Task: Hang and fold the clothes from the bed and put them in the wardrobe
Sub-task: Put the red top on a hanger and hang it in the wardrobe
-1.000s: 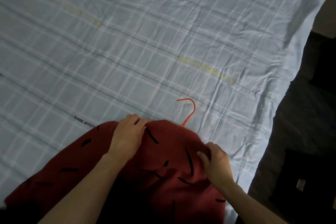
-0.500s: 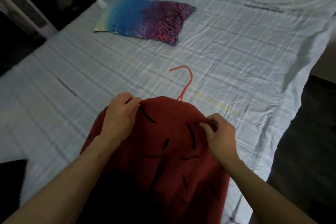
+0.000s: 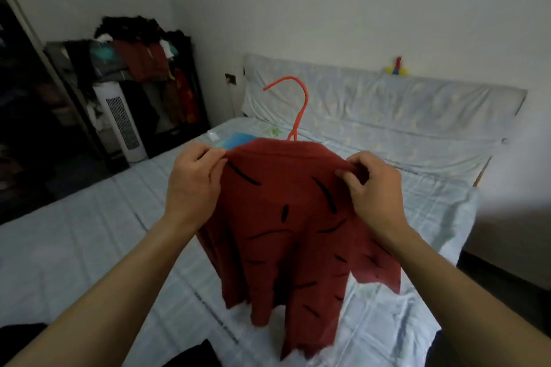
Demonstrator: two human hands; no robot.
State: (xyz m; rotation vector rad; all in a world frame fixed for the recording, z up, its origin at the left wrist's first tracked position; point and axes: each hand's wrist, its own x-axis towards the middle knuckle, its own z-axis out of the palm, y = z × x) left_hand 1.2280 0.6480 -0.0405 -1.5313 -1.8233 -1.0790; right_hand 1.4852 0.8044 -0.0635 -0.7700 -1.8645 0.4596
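A red garment (image 3: 286, 235) with black dashes hangs in the air above the bed (image 3: 89, 247), at the centre of view. The left hand (image 3: 193, 179) pinches its shoulder at 9 o'clock of the collar, fingers closed on the cloth; the right hand (image 3: 372, 185) pinches the other shoulder at 3 o'clock. An orange hanger hook (image 3: 298, 110) rises from the neck at 12 o'clock. A cluttered clothes rack (image 3: 143, 68) stands at 10 o'clock, beside the bed.
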